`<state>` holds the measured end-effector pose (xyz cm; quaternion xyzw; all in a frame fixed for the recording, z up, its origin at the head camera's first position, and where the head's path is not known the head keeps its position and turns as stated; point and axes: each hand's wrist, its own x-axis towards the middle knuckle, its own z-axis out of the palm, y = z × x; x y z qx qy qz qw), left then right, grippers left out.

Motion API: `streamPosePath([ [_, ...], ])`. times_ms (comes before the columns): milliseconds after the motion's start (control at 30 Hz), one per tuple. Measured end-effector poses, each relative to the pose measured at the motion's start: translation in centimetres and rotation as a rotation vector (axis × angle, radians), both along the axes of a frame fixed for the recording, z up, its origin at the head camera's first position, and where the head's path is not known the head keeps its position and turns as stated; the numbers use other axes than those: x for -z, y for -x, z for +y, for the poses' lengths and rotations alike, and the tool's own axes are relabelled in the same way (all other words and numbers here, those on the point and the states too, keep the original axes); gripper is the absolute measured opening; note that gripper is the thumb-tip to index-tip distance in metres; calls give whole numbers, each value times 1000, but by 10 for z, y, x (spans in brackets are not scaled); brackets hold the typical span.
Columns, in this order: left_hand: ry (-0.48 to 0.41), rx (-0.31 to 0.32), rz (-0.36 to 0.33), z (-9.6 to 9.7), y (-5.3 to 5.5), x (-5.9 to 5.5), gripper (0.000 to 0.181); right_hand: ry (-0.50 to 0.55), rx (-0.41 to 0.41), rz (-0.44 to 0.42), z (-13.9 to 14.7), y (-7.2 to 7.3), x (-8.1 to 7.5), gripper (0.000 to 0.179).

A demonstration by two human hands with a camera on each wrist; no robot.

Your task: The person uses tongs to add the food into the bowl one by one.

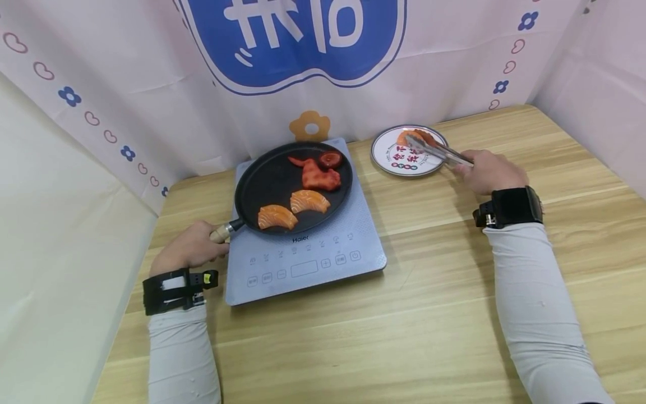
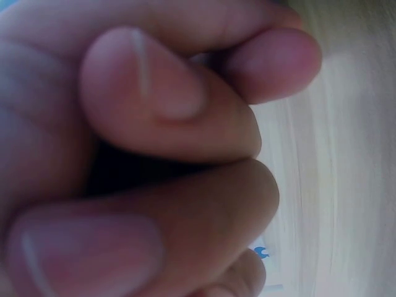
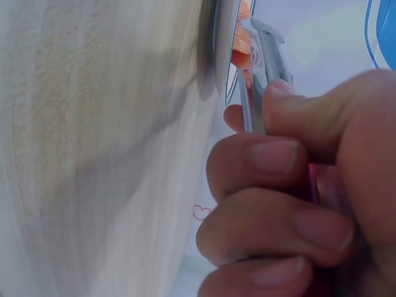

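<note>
My left hand (image 1: 194, 245) grips the wooden handle (image 1: 220, 233) of a black frying pan (image 1: 267, 179). In the pan lie two orange salmon slices (image 1: 309, 201), a red chicken wing (image 1: 320, 178) and a small round red piece (image 1: 330, 159). Metal tongs (image 1: 435, 149) are held in my right hand (image 1: 492, 171), its fingers curled round them in the right wrist view. Their tips are at an orange shrimp-like piece (image 1: 407, 137) on the white plate (image 1: 386, 160), with a reddish-brown piece (image 1: 427, 137) beside it. Curled left fingers (image 2: 185, 124) fill the left wrist view; the handle is hidden there.
Under the pan sits a grey induction cooker (image 1: 308, 255) with touch controls along its front. A printed cloth (image 1: 353, 106) hangs behind the wooden table (image 1: 404, 331). The plate stands right of the cooker, near the table's back edge.
</note>
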<state>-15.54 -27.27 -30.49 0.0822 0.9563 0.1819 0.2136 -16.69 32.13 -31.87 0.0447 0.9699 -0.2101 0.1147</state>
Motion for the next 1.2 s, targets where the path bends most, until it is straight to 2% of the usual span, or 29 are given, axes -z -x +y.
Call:
streamPosePath([
  [467,11,-3,11,4,0,-2,19,-7,21,9,-3,-3,-3,62],
  [1200,10,13,29,2,-1,-1,22,2,11,4,-6,-2,-4,60],
])
